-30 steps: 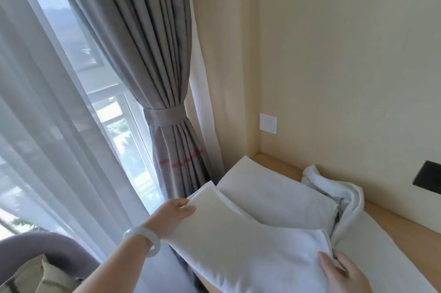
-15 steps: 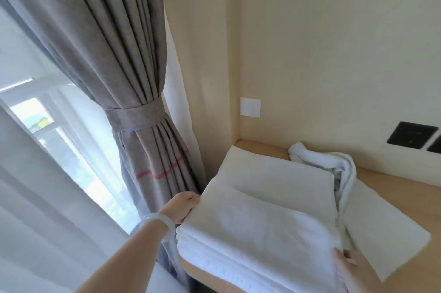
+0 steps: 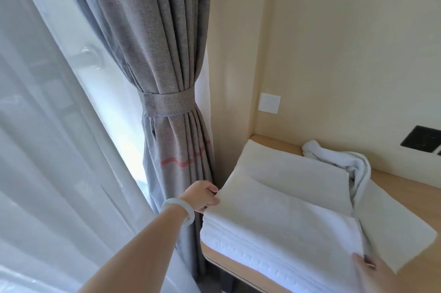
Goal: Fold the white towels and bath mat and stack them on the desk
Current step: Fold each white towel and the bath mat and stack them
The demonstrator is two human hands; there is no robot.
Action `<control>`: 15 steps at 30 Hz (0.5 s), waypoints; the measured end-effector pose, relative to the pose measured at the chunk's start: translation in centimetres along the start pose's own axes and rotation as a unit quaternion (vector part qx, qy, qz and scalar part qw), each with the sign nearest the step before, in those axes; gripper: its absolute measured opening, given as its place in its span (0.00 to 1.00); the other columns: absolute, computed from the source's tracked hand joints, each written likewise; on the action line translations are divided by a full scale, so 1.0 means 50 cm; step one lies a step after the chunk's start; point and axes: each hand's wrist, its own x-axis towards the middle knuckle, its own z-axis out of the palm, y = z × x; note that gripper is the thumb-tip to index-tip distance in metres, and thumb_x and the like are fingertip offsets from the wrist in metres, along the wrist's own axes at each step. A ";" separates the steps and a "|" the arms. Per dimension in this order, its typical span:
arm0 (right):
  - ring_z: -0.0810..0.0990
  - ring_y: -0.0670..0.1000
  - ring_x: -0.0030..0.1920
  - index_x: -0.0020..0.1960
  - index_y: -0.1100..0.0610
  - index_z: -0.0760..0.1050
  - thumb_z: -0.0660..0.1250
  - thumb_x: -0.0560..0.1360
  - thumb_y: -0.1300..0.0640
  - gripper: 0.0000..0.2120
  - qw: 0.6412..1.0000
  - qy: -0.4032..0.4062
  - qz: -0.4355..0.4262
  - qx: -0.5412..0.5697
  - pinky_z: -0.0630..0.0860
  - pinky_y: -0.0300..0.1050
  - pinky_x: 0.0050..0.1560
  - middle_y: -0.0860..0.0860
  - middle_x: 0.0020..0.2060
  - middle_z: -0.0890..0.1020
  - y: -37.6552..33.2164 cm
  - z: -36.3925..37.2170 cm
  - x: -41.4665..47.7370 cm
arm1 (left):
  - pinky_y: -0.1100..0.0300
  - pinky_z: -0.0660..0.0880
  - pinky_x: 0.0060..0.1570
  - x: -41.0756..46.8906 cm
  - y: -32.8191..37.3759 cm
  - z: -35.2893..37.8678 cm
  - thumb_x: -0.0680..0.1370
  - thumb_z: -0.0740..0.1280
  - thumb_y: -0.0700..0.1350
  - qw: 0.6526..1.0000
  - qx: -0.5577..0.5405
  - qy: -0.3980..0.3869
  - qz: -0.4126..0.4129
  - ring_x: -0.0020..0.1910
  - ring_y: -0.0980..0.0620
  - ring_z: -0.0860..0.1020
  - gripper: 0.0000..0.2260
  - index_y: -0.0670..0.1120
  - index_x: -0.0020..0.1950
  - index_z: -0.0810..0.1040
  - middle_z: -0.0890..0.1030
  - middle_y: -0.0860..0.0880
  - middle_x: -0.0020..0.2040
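Folded towel (image 3: 281,228): lay atop another folded towel (image 3: 286,168) at the window-side end of the desk (image 3: 405,187), reaching the desk's front edge. Pinched along its window-side edge by the curled fingers of the left hand (image 3: 200,197); touched at the near corner by the right hand (image 3: 372,271), grip impossible to tell. Looked like squaring the stack. Next, probably: let go, then take the crumpled towel (image 3: 334,156) at the desk's back, which needed spreading before folding.

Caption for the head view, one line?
Left hand and right hand hold a folded white towel on the desk beside a grey curtain.
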 end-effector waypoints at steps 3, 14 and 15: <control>0.73 0.60 0.43 0.44 0.71 0.75 0.66 0.77 0.63 0.09 0.999 -0.023 0.021 -0.020 0.65 0.51 0.50 0.68 0.42 0.78 0.005 0.000 -0.005 | 0.54 0.80 0.47 -0.002 -0.003 -0.004 0.73 0.72 0.36 1.000 0.022 -0.004 0.016 0.41 0.50 0.78 0.17 0.48 0.59 0.75 0.78 0.51 0.42; 0.76 0.60 0.34 0.46 0.62 0.75 0.64 0.78 0.59 0.07 1.000 -0.001 -0.003 0.012 0.65 0.47 0.33 0.63 0.35 0.78 0.023 0.013 -0.022 | 0.62 0.74 0.34 0.006 -0.009 0.018 0.72 0.68 0.32 0.987 0.124 0.043 0.094 0.37 0.51 0.78 0.20 0.55 0.54 0.71 0.80 0.48 0.44; 0.77 0.61 0.36 0.46 0.62 0.75 0.64 0.78 0.59 0.06 1.000 -0.001 -0.002 0.022 0.66 0.47 0.34 0.65 0.37 0.79 0.024 0.015 -0.022 | 0.61 0.74 0.34 0.008 -0.009 0.018 0.71 0.68 0.32 0.986 0.127 0.045 0.095 0.35 0.51 0.77 0.19 0.56 0.51 0.71 0.80 0.47 0.44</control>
